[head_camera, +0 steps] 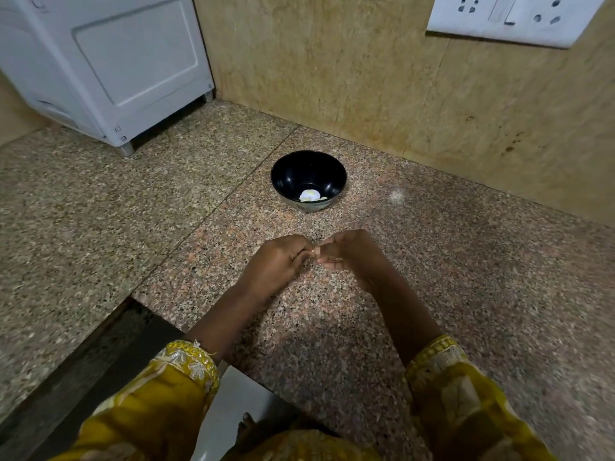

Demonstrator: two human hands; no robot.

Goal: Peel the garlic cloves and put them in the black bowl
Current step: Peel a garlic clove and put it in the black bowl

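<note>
Together, the left hand [276, 261] and right hand [349, 257] pinch one garlic clove [314, 252], near side of the black bowl [286, 174].

Left hand [278, 257] and right hand [349, 254] pinching a garlic clove [313, 251], black bowl [293, 171] beyond holding pale cloves [310, 195], granite counter [466, 261]
</note>
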